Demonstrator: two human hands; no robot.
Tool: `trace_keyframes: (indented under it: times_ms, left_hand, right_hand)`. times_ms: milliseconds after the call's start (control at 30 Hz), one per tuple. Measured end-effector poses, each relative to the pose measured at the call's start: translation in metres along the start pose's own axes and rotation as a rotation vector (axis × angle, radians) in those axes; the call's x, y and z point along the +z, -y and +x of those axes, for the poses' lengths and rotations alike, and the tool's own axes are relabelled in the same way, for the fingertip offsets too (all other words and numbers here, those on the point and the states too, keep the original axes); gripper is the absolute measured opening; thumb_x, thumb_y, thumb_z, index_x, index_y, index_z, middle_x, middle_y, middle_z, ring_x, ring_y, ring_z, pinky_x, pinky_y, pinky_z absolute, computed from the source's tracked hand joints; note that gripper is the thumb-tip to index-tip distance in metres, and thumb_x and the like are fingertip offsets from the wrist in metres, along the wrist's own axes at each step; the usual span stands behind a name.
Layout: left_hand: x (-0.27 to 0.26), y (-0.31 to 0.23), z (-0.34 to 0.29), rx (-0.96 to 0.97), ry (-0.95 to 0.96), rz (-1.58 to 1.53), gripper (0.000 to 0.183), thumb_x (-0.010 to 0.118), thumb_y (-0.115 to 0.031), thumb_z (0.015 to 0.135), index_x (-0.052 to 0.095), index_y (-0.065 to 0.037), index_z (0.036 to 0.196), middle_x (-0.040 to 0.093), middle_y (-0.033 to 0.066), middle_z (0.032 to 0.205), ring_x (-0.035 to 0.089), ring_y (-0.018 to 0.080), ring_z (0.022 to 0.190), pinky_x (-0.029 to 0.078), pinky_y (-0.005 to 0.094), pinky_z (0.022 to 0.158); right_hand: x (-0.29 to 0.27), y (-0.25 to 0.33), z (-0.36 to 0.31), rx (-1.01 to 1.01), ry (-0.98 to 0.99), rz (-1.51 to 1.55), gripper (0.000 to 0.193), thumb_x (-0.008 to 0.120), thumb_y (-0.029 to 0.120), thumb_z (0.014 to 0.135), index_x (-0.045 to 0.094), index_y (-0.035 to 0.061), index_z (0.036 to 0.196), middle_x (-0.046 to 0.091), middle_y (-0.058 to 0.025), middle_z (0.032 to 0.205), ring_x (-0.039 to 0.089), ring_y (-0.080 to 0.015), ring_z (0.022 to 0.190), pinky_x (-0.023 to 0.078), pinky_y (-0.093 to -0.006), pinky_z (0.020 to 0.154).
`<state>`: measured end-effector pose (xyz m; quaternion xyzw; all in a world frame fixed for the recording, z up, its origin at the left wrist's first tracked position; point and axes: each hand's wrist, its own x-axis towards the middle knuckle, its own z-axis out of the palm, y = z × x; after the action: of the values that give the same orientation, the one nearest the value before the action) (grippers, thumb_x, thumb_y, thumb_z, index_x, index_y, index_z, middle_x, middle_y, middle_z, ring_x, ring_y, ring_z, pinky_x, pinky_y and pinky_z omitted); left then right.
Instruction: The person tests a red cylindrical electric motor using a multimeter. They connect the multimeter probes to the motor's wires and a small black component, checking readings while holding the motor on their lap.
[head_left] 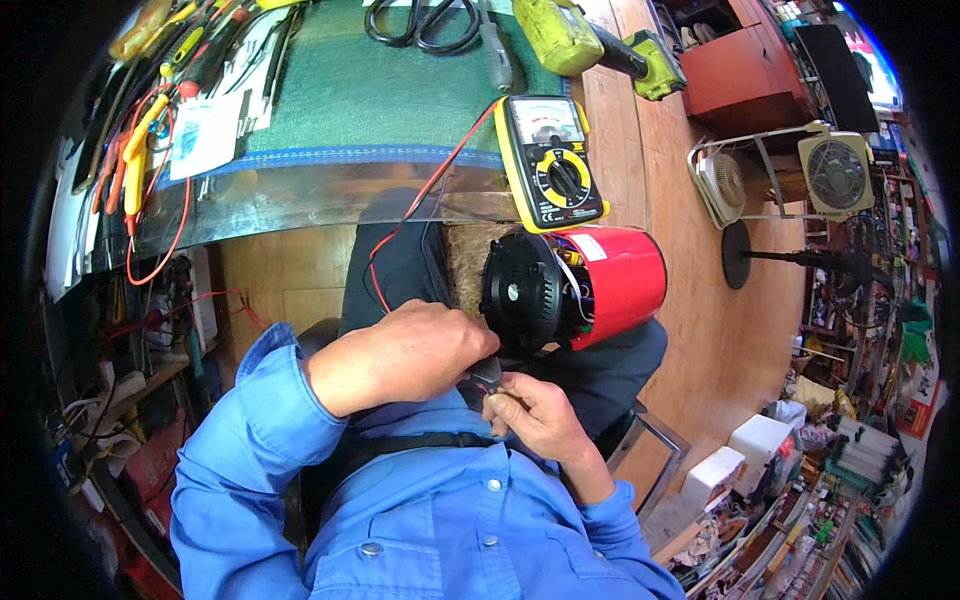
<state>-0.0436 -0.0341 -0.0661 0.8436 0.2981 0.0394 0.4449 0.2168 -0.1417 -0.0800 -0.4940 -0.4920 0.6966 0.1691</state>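
My left hand [425, 350] is closed above my lap, knuckles up. Its fingertips are hidden, and a red test lead [372, 262] runs down behind it. Just to the right, my right hand [540, 412] pinches a small black piece [487, 374] that looks like a plug, with the fingers of my left hand close by. Across my thighs rests a red cylindrical appliance [628, 285]. Its black vented end [520, 290] stands partly apart from the red shell, and wires show in the gap. Beyond it, a yellow-and-black analog multimeter [552, 165] lies at the table's edge.
A green mat [350, 95] covers the table, bearing black-handled scissors [425, 25], a yellow-green power tool [600, 50] and several hand tools at the left. Fans [835, 172] stand to the right on the wooden floor. Crowded shelves and boxes [715, 475] line the right side.
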Motion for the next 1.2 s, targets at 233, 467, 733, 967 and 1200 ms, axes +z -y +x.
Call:
trace_keyframes:
  times_ms: [233,467,733,967,1200]
  left_hand:
    - [-0.013,-0.006,-0.001,-0.064,-0.137,-0.137,0.022,0.075,-0.006,0.089,0.069,-0.003,0.11,0.075,0.0208,0.106,0.074,0.0473,0.104,0.06,0.0579,0.083]
    - [0.004,-0.009,0.004,-0.013,-0.273,-0.152,0.024,0.074,-0.004,0.089,0.068,-0.002,0.113,0.073,0.0206,0.107,0.074,0.0474,0.102,0.061,0.0561,0.084]
    - [0.016,-0.018,0.004,-0.011,-0.212,-0.171,0.026,0.076,-0.004,0.086,0.069,-0.002,0.11,0.072,0.0184,0.102,0.075,0.0436,0.097,0.061,0.0539,0.078]
    - [0.014,-0.019,0.003,0.009,-0.248,-0.301,0.033,0.078,-0.003,0.085,0.069,-0.001,0.116,0.072,0.0184,0.104,0.074,0.0434,0.099,0.06,0.0529,0.082]
    - [0.002,-0.016,0.007,-0.032,-0.401,-0.311,0.041,0.078,-0.004,0.086,0.072,-0.005,0.126,0.073,0.0164,0.102,0.072,0.0393,0.102,0.059,0.0514,0.087]
  right_hand:
    - [-0.005,-0.015,-0.005,-0.196,-0.305,-0.163,0.026,0.064,0.014,0.116,0.074,-0.0061,0.129,0.062,0.0027,0.083,0.054,-0.0055,0.073,0.047,-0.0247,0.066]
    - [-0.018,0.01,-0.013,-0.29,-0.464,-0.422,0.024,0.074,0.005,0.106,0.078,-0.0078,0.126,0.063,-0.008,0.086,0.059,-0.015,0.071,0.046,-0.0292,0.064]
    - [-0.026,0.038,0.002,-0.463,-0.407,-0.812,0.026,0.089,0.007,0.087,0.085,0.0024,0.113,0.062,-0.008,0.086,0.061,-0.024,0.074,0.05,-0.0362,0.065]
    - [-0.027,0.041,0.006,-0.441,-0.408,-1.007,0.028,0.089,0.003,0.077,0.084,0.004,0.105,0.065,-0.0062,0.077,0.062,-0.0268,0.069,0.05,-0.0396,0.06]
    - [-0.028,0.025,0.008,-0.605,-0.582,-1.002,0.03,0.08,-0.008,0.069,0.079,0.0022,0.097,0.067,-0.0081,0.074,0.065,-0.0258,0.059,0.051,-0.037,0.053]
